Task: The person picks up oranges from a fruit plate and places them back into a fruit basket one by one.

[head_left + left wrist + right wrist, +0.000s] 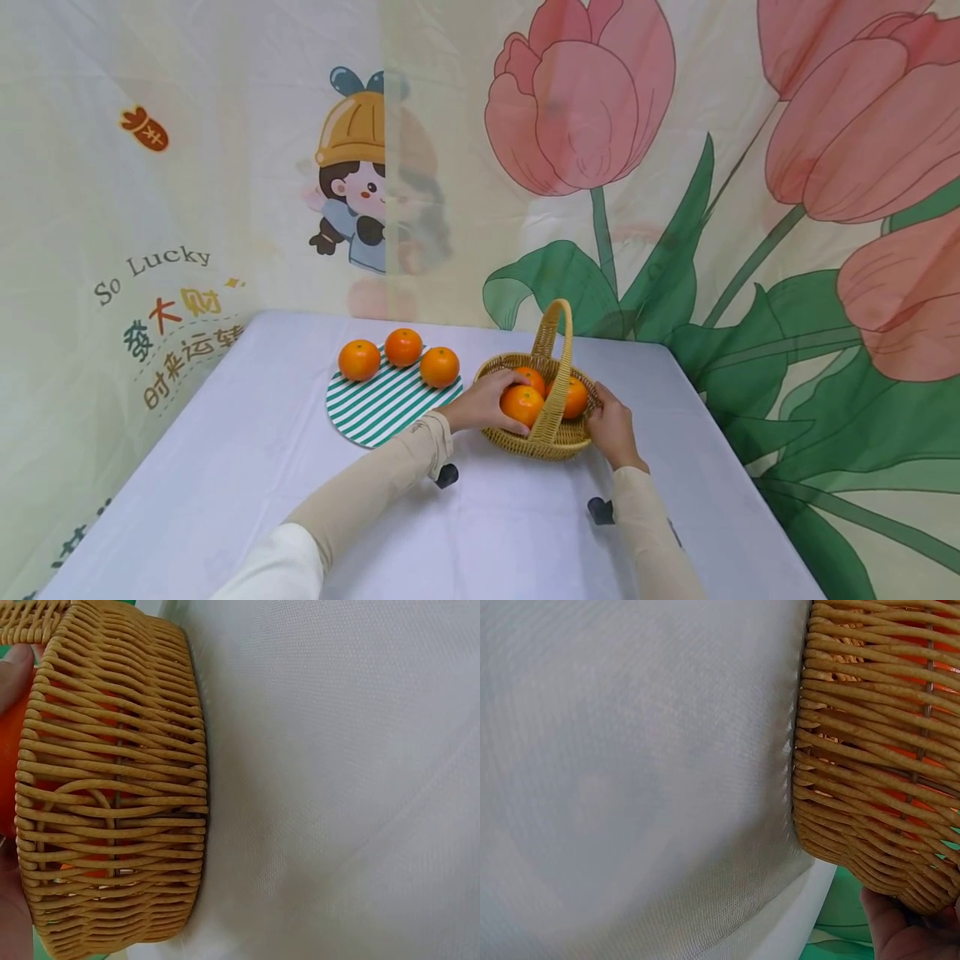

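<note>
Beige sleeves cross the lower frame; right of centre, the left hand grasps an orange in the basket, whose right side the right hand grips. Settling or lifting the orange seems underway; next calls for a steady basket.

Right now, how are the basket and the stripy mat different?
The basket is woven and golden-tan, while the stripy mat is green and white. The basket has raised sides and a tall, curved handle; the mat lies flat. The right hand holds the basket's edge, but neither hand is holding the mat. Both are on the table, each with three oranges showing.
</note>
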Demonstrator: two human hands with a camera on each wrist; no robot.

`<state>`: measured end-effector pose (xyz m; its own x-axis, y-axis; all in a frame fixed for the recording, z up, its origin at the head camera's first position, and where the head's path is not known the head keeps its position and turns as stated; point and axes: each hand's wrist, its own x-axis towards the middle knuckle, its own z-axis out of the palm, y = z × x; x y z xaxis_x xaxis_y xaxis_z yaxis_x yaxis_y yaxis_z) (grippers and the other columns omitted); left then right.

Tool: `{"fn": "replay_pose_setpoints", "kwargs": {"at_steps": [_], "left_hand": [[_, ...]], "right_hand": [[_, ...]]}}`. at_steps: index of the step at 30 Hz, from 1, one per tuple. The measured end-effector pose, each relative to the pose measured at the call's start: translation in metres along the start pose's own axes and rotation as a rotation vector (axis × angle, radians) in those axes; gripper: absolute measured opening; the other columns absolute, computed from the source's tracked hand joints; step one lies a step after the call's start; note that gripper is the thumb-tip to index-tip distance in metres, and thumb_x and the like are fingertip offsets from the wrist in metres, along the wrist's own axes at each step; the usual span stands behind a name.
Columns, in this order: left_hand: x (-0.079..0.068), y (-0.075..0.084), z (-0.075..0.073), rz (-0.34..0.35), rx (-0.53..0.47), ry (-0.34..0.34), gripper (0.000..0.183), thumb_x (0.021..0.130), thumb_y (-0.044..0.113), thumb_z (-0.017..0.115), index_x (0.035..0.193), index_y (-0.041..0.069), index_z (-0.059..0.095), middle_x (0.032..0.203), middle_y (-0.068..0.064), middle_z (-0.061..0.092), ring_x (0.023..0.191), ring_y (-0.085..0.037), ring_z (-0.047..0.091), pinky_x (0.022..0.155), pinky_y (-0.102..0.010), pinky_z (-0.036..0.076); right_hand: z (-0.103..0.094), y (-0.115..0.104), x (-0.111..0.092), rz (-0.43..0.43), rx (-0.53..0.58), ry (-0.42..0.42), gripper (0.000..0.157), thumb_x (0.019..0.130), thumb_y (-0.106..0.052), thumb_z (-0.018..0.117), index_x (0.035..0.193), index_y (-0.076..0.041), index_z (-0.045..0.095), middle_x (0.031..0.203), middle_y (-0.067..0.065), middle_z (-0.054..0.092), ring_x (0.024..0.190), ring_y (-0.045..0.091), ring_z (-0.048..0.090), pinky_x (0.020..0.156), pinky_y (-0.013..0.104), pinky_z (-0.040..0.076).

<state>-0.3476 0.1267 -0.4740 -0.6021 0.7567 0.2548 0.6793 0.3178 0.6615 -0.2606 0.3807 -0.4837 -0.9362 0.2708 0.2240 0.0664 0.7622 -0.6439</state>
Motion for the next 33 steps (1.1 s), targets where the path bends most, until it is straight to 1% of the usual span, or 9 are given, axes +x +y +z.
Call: {"fn": "replay_pose_setpoints", "kwargs": {"at_steps": [3, 7, 8, 11, 18, 22, 26, 30, 33], "left_hand": [[-0.0011, -0.0005, 0.0002, 0.008, -0.017, 0.004, 0.065, 0.072, 0.049, 0.083, 0.125, 0.019, 0.058, 0.126, 0.004, 0.056, 0.114, -0.012, 0.05, 0.095, -0.03, 0.047], [-0.0014, -0.0033, -0.0009, 0.037, -0.028, 0.02, 0.045, 0.077, 0.039, 0.082, 0.113, 0.016, 0.066, 0.113, 0.006, 0.062, 0.105, -0.01, 0.055, 0.092, -0.025, 0.047], [-0.0012, -0.004, -0.0013, 0.042, -0.022, 0.022, 0.043, 0.078, 0.038, 0.082, 0.111, 0.015, 0.067, 0.111, 0.007, 0.063, 0.103, -0.009, 0.055, 0.091, -0.024, 0.047], [-0.0013, -0.0045, -0.003, 0.073, -0.021, 0.025, 0.044, 0.077, 0.036, 0.084, 0.111, 0.013, 0.067, 0.11, 0.005, 0.063, 0.101, -0.01, 0.056, 0.089, -0.023, 0.048], [-0.003, -0.0062, -0.0025, 0.129, 0.026, 0.007, 0.046, 0.077, 0.036, 0.084, 0.114, 0.014, 0.067, 0.115, 0.005, 0.062, 0.108, -0.011, 0.053, 0.094, -0.025, 0.046], [-0.0048, -0.0064, -0.0021, 0.183, 0.058, 0.008, 0.046, 0.078, 0.035, 0.083, 0.114, 0.014, 0.067, 0.117, 0.004, 0.061, 0.11, -0.012, 0.053, 0.095, -0.025, 0.045], [-0.0068, -0.0067, -0.0009, 0.239, 0.11, 0.019, 0.041, 0.079, 0.033, 0.083, 0.112, 0.014, 0.067, 0.114, 0.005, 0.061, 0.108, -0.011, 0.053, 0.096, -0.023, 0.044], [-0.0081, -0.0056, -0.0001, 0.294, 0.129, 0.025, 0.032, 0.081, 0.029, 0.081, 0.106, 0.014, 0.068, 0.11, 0.006, 0.061, 0.105, -0.01, 0.053, 0.095, -0.022, 0.044], [-0.0089, -0.0041, 0.0002, 0.32, 0.131, 0.026, 0.027, 0.082, 0.026, 0.081, 0.104, 0.015, 0.069, 0.109, 0.006, 0.061, 0.104, -0.01, 0.053, 0.094, -0.022, 0.044]], "right_hand": [[0.0008, -0.0005, -0.001, 0.001, -0.004, 0.004, 0.056, 0.092, 0.006, 0.038, 0.147, 0.005, 0.034, 0.149, 0.022, 0.038, 0.137, 0.038, 0.036, 0.11, 0.048, 0.032], [0.0004, -0.0006, -0.0005, 0.0, -0.004, 0.001, 0.056, 0.092, 0.006, 0.038, 0.148, 0.005, 0.033, 0.15, 0.022, 0.038, 0.137, 0.038, 0.035, 0.109, 0.048, 0.032], [0.0, -0.0007, -0.0003, -0.002, -0.004, 0.003, 0.056, 0.092, 0.006, 0.038, 0.147, 0.005, 0.034, 0.149, 0.022, 0.038, 0.137, 0.038, 0.035, 0.109, 0.049, 0.032], [-0.001, -0.0012, 0.0001, 0.001, 0.007, -0.002, 0.057, 0.091, 0.006, 0.038, 0.148, 0.005, 0.034, 0.15, 0.021, 0.037, 0.138, 0.037, 0.035, 0.11, 0.049, 0.032], [0.0001, -0.002, -0.0004, 0.022, 0.005, -0.015, 0.057, 0.092, 0.005, 0.037, 0.149, 0.004, 0.032, 0.151, 0.02, 0.035, 0.139, 0.037, 0.033, 0.11, 0.048, 0.03], [0.0007, -0.0023, -0.0007, 0.027, 0.008, -0.017, 0.057, 0.092, 0.005, 0.037, 0.149, 0.004, 0.032, 0.152, 0.02, 0.035, 0.139, 0.037, 0.033, 0.111, 0.048, 0.03], [0.0007, -0.0027, -0.0015, 0.033, 0.011, -0.025, 0.057, 0.092, 0.004, 0.036, 0.149, 0.003, 0.031, 0.152, 0.019, 0.034, 0.139, 0.037, 0.032, 0.11, 0.048, 0.03], [-0.0003, -0.0028, -0.0022, 0.032, 0.016, -0.027, 0.057, 0.093, 0.004, 0.036, 0.15, 0.002, 0.031, 0.153, 0.019, 0.034, 0.139, 0.037, 0.032, 0.11, 0.049, 0.031], [-0.0009, -0.0027, -0.0022, 0.031, 0.023, -0.026, 0.057, 0.093, 0.004, 0.036, 0.15, 0.002, 0.031, 0.153, 0.02, 0.034, 0.139, 0.037, 0.032, 0.11, 0.049, 0.031]]}}
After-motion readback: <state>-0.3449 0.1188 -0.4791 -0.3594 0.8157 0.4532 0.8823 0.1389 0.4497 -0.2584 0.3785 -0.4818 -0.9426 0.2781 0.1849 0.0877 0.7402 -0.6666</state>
